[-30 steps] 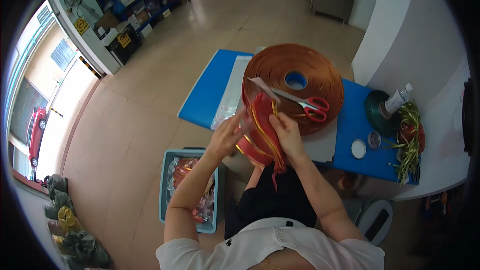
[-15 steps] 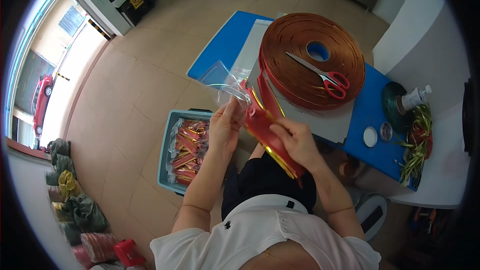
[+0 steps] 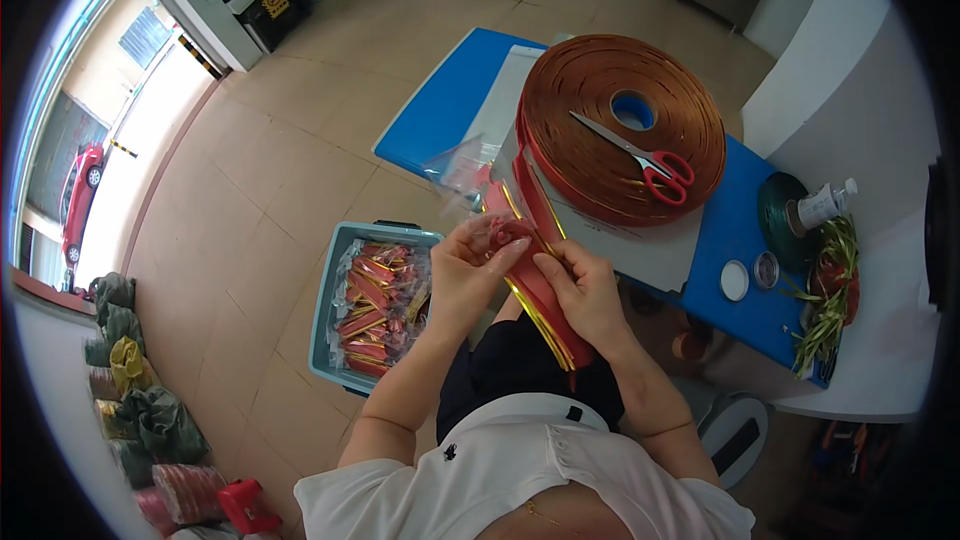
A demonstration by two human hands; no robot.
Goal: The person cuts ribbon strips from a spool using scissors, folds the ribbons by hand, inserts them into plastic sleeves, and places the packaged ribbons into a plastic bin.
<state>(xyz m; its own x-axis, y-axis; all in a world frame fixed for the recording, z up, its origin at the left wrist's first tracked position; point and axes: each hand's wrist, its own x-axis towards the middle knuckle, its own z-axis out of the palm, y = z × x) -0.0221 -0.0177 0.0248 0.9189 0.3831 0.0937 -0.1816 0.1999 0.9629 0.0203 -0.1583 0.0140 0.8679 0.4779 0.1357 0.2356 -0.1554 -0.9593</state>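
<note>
A folded bundle of red ribbon with gold edges [image 3: 548,312] hangs at a slant between my hands over my lap. My right hand [image 3: 585,290] grips its side, thumb on top. My left hand [image 3: 472,265] pinches the clear plastic bag [image 3: 465,168] around the upper part of the bundle; the bag's far end sticks out beyond the fingers. Just beyond my hands, a big roll of brown-red ribbon [image 3: 570,70] lies on the table, with a strip running down from it. Red-handled scissors [image 3: 665,175] rest on the roll.
Left of my legs, a light-blue bin [image 3: 318,325] holds bagged red ribbon bundles. The blue table [image 3: 430,105] carries a green spool [image 3: 778,215], a bottle [image 3: 825,202], a round lid [image 3: 734,280] and a plant [image 3: 830,310]. Sacks [image 3: 165,420] line the left wall.
The view has shifted, and the bin shows more fully. My left hand has moved in from the bag's opening to the bundle's upper part, and the bag now lies around it.
</note>
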